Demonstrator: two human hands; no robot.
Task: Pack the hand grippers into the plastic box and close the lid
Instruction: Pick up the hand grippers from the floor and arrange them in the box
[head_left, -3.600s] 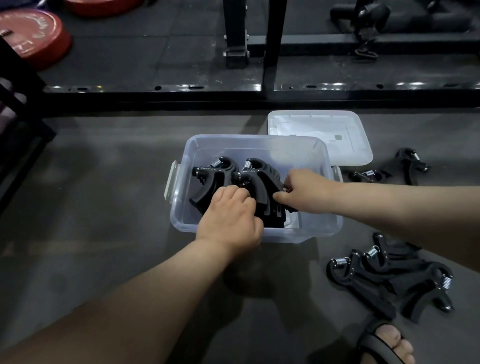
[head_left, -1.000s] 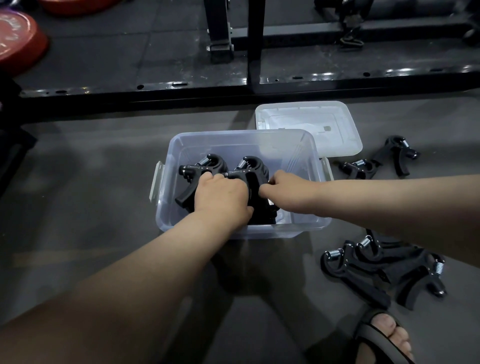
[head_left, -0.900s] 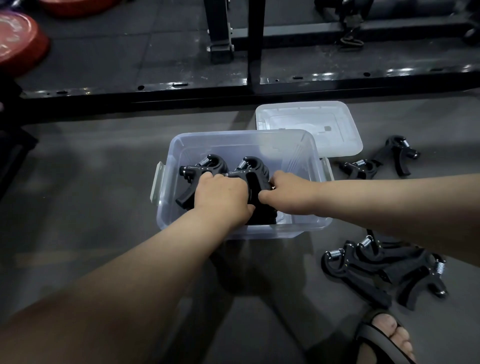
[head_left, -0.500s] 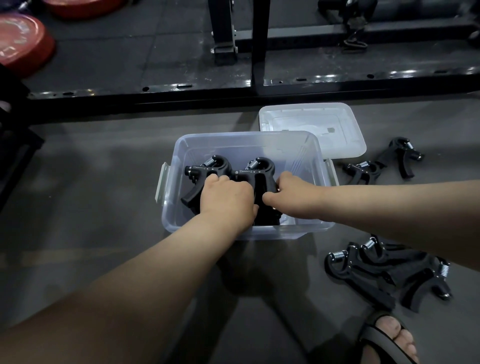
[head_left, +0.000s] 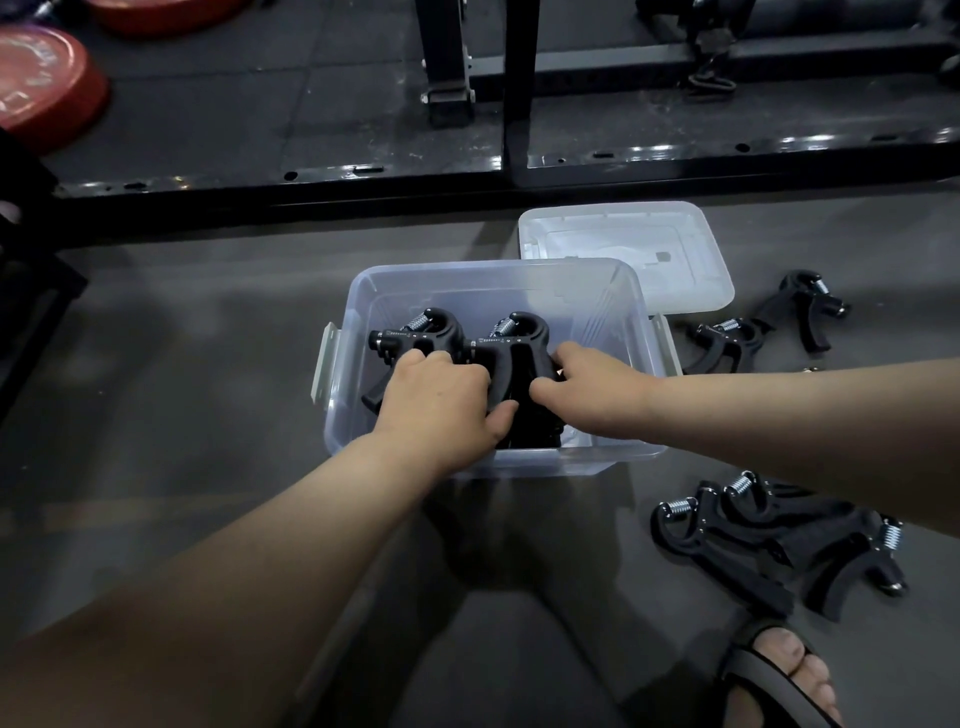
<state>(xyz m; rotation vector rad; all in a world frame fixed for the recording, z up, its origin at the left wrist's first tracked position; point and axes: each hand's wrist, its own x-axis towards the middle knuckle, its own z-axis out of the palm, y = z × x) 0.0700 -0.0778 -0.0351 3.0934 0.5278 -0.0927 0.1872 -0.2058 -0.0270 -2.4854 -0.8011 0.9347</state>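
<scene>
A clear plastic box (head_left: 628, 306) stands open on the grey floor. Inside it stand black hand grippers (head_left: 519, 338) with steel springs, side by side. My left hand (head_left: 441, 410) is in the box, fingers curled over the handles of the grippers. My right hand (head_left: 592, 389) reaches in from the right and grips the handle of the rightmost gripper. The white lid (head_left: 623, 254) lies flat on the floor behind the box at its right. More grippers lie loose on the floor: a pile (head_left: 769, 540) at the near right and two (head_left: 763, 327) further back.
A black steel rack frame (head_left: 467, 176) runs across the floor behind the box. Red weight plates (head_left: 41, 83) lie at the far left. A dark stand (head_left: 31, 291) sits at the left edge. A sandalled foot (head_left: 779, 670) is at the bottom right.
Both hands have stayed on the grippers in the box, shifting only slightly. The box and view have drifted a little; the loose grippers lie as before.
</scene>
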